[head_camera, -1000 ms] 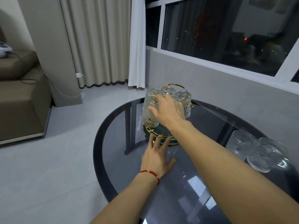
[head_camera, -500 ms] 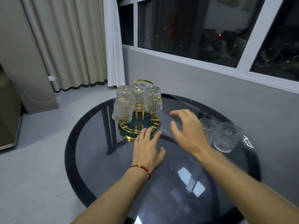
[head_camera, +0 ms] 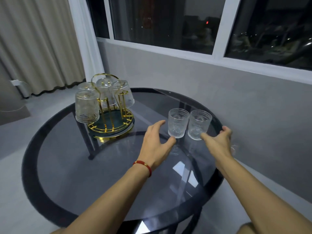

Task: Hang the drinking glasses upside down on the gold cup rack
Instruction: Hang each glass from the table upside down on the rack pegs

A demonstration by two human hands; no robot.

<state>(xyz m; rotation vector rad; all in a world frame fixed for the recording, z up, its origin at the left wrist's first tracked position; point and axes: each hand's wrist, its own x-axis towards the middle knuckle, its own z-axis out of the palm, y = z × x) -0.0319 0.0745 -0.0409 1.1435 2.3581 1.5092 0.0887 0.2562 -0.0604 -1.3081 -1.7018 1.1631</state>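
The gold cup rack (head_camera: 110, 127) stands on the left part of the round dark glass table (head_camera: 94, 179), with several ribbed glasses hung upside down on its prongs; the nearest hung glass (head_camera: 87, 106) is at the front left. Two more glasses stand upright side by side near the table's right edge: the left glass (head_camera: 178, 122) and the right glass (head_camera: 199, 124). My left hand (head_camera: 156, 146) is open, fingers spread around the left glass's near-left side, thumb by its base. My right hand (head_camera: 218, 142) is open and cupped around the right glass's near-right side.
A grey wall (head_camera: 202, 85) with a white window sill runs close behind and to the right of the table. Beige curtains (head_camera: 37, 44) hang at the back left over a light tiled floor (head_camera: 13, 135). The table's rim curves just right of my right hand.
My right hand left the rack and swung right to the far upright glass. My left hand left the table by the rack base and moved to the other upright glass. The view panned right.
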